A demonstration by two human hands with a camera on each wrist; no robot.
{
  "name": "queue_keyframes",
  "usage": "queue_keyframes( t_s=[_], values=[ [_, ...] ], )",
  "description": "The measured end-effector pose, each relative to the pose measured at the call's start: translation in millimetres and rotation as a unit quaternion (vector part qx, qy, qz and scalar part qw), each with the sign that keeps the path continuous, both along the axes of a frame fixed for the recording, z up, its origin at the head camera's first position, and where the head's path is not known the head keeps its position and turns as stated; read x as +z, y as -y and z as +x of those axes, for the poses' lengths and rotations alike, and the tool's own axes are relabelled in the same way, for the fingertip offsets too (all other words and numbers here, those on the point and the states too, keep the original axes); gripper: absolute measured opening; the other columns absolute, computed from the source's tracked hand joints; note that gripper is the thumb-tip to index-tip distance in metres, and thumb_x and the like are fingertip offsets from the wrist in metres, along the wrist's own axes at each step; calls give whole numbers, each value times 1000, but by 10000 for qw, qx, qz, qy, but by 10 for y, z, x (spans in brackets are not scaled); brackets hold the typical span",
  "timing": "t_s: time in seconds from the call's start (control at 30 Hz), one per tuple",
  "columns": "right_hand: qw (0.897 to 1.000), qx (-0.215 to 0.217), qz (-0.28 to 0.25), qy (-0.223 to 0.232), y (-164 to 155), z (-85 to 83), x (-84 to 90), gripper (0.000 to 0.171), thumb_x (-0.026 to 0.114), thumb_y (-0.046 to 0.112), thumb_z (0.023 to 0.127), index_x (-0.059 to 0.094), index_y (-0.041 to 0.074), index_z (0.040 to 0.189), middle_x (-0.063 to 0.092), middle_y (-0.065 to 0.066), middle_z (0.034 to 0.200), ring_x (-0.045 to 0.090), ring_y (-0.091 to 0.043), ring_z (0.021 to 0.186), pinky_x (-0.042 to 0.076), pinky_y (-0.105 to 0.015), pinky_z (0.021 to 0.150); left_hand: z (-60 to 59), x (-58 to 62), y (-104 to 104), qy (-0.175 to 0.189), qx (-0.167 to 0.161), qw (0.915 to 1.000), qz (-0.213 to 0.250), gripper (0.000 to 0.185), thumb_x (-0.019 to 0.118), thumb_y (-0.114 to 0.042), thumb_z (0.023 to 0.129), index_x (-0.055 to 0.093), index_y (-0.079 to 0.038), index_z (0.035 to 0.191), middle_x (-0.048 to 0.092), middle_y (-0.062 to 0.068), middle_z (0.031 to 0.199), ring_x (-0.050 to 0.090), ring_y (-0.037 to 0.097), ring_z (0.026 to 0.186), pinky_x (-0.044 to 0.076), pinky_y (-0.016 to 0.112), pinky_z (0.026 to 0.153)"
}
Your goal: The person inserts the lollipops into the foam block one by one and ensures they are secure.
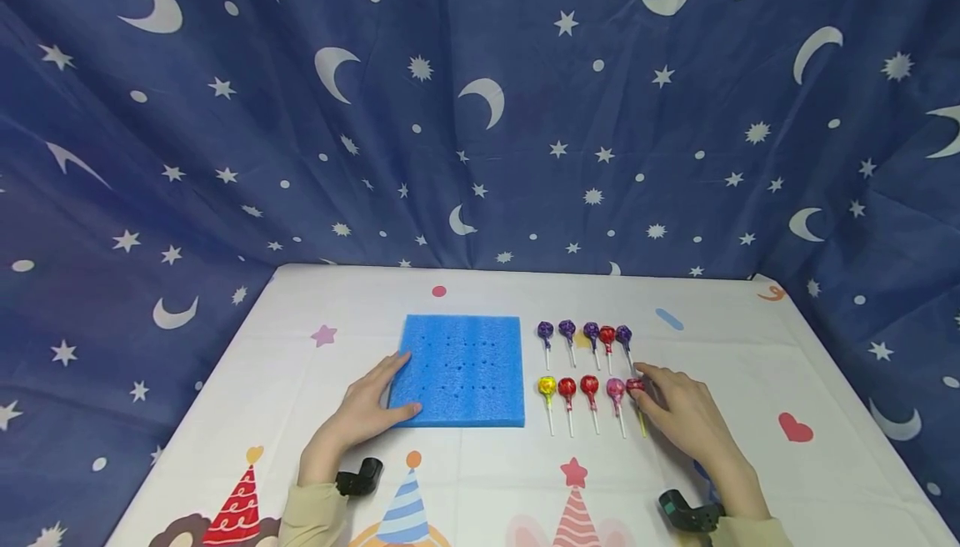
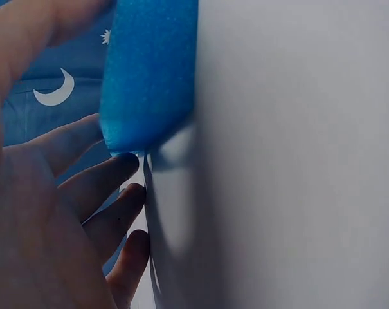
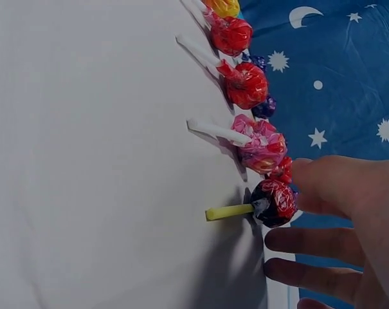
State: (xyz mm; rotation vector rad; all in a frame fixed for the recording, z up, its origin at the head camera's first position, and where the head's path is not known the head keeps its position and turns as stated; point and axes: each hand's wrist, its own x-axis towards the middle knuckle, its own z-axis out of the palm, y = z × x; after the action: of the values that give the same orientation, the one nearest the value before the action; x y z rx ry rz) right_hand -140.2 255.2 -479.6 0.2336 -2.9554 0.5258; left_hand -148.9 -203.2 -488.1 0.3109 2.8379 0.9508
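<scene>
A blue foam block [image 1: 461, 370] with rows of small holes lies flat on the table. My left hand [image 1: 392, 387] rests against its near-left corner, fingers straight along the left edge and thumb on the near edge; the left wrist view shows that foam corner [image 2: 149, 71] between thumb and fingers [image 2: 98, 180]. Right of the block lie two rows of wrapped lollipops [image 1: 585, 334]. My right hand [image 1: 647, 382] touches the rightmost front one, a dark red lollipop [image 1: 636, 386] on a yellow stick. In the right wrist view my thumb rests on that lollipop [image 3: 274, 203], fingers [image 3: 310, 241] straight and apart from it.
The table wears a white party-print cloth [image 1: 480, 480]. A blue moon-and-star curtain [image 1: 480, 113] hangs behind and at both sides. Pink, red and yellow lollipops [image 1: 567, 388] lie left of my right hand. Black wrist camera mounts [image 1: 360, 476] sit near both sleeves.
</scene>
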Motion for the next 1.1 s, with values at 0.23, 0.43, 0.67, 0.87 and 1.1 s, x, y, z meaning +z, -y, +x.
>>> queue_keyframes(
  t_s=[0.23,0.43,0.67,0.87,1.1],
  values=[
    [9999,15,114,14,32,-20,-2,42,68,27,87,63,6,123,69,-19,115,61,-42,108,41,-63,93,4,-1,14,7,-52,10000,4,84,69,-46,83,31,-16,152,28,14,158,24,39,146,21,69,110],
    [9996,18,286,0,45,-31,-10,40,69,27,86,64,6,120,68,-19,115,60,-42,110,39,-63,95,4,-5,22,45,-55,10000,30,84,69,-46,83,30,-16,152,28,13,159,23,39,147,20,69,111],
    [9983,141,535,-190,69,-47,-7,36,73,23,83,67,5,114,71,-15,105,64,-37,101,44,-61,90,-5,-6,21,43,-90,9999,32,84,69,-45,83,30,-15,152,28,14,158,22,39,147,19,69,111],
    [9984,146,496,-229,74,-74,-8,33,74,20,81,68,5,110,70,-11,98,64,-32,93,46,-58,86,-18,-10,23,-4,-81,10000,25,84,70,-45,83,31,-15,151,30,14,157,23,39,147,19,69,111],
    [9997,113,136,-193,39,-102,-57,29,74,16,80,69,7,107,68,-5,90,56,-19,79,45,-49,78,-8,-25,23,-13,-64,10000,-11,84,70,-44,83,31,-15,151,30,15,157,23,39,147,19,69,111]
  ],
)
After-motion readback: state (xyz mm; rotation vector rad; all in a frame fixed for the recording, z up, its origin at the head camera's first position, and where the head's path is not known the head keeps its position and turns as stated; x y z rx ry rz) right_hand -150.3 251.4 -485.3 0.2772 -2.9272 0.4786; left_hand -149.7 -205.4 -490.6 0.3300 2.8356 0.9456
